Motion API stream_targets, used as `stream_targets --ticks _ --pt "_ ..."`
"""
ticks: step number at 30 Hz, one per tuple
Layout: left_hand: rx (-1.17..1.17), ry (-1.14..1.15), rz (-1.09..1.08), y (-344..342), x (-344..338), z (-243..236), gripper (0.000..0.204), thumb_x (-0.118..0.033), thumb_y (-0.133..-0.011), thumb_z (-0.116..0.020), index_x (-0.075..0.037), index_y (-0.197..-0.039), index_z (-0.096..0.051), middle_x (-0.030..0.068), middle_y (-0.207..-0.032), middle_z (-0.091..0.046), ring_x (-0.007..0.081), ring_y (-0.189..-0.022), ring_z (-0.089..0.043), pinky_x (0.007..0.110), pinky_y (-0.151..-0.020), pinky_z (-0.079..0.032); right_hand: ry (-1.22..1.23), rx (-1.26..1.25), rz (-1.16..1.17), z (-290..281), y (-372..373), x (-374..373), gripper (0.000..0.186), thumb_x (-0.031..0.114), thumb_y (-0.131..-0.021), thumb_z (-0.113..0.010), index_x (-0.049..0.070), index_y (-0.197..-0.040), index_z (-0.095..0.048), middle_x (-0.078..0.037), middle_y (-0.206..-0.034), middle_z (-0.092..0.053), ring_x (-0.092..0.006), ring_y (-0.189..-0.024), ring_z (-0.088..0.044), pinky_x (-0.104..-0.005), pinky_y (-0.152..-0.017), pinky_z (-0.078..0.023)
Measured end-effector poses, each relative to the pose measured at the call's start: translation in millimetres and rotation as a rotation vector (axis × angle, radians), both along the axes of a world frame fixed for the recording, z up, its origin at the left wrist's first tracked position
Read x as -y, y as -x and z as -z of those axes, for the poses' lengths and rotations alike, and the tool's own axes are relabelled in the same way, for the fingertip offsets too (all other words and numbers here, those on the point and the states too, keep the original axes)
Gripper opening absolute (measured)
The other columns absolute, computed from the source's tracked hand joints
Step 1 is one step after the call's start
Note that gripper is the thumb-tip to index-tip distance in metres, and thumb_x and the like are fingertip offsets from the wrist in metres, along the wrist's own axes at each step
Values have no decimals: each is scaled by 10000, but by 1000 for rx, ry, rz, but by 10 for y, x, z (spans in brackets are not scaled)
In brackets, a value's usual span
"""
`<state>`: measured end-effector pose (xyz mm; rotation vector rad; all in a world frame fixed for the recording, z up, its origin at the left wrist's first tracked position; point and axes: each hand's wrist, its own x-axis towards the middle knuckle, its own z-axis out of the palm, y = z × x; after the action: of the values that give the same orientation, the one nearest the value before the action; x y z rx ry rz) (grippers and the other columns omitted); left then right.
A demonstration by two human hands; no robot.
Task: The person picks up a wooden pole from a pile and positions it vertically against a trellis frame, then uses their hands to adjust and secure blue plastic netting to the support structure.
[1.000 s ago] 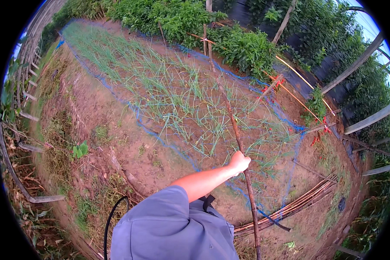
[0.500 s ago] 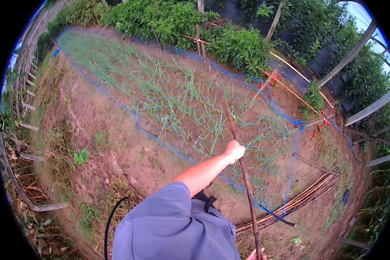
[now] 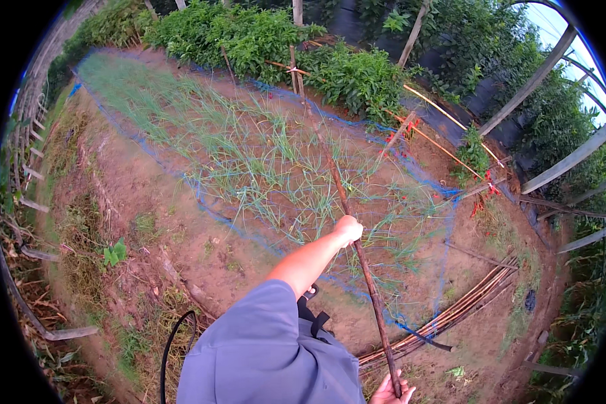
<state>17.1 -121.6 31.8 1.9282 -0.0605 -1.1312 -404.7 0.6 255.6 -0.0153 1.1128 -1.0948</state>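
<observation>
My left hand (image 3: 348,230), its arm stretched forward in a grey short sleeve, is closed around a long dark wooden pole (image 3: 374,296) partway along it. At the bottom edge my right hand (image 3: 390,391) holds the pole's near end, fingers and thumb on either side; part of this hand is cut off by the frame. The pole slants away over a bed of thin green onion-like plants (image 3: 296,202). Blue netting (image 3: 215,213) borders the bed. Where the pole's far end lies is hard to make out against the soil and stalks.
A bundle of thin poles (image 3: 475,299) lies on the soil at the right. Leafy bushes (image 3: 357,81) and wooden stakes (image 3: 414,34) line the far side. Red ties (image 3: 493,187) mark the corner at right. A black hose-like loop (image 3: 170,347) shows at lower left.
My left hand and the pole appear shifted left, along with the whole scene as the view turned. More of my right hand now shows at the pole's near end.
</observation>
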Motion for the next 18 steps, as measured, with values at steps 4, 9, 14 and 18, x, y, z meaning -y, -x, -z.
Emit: stream_targets --ticks 4,9,14,18 --pt "61 50 108 123 148 -237 274 -193 -787 -618 76 -738 -638 212 -645 -635 331 -564 -642 437 -566 -493 40 -76 139 29 385 -12 278 270 -925 -640 28 -791 -654 -79 -838 -704 -185 -880 -671 -363 -913 -551" --pt "168 87 -64 617 -26 -72 312 -222 -807 -657 51 -948 -599 220 -899 -661 341 -864 -660 449 -750 -495 19 -171 189 -16 710 -66 309 316 -938 -619 55 -773 -635 -50 -779 -689 -168 -779 -657 -338 -838 -572" --pt "113 132 -18 783 -135 -334 239 -188 -819 -647 22 -913 -579 173 -846 -640 302 -825 -643 429 -726 -480 93 -195 159 -45 815 -162 339 350 -936 -617 69 -747 -635 -45 -773 -694 -168 -794 -663 -353 -851 -567" --pt "74 168 -91 782 -181 -268 241 -184 -824 -648 17 -921 -556 155 -813 -616 278 -806 -625 422 -727 -477 61 -250 179 17 878 -190 355 366 -931 -620 68 -737 -635 -43 -784 -696 -176 -811 -664 -357 -851 -568"
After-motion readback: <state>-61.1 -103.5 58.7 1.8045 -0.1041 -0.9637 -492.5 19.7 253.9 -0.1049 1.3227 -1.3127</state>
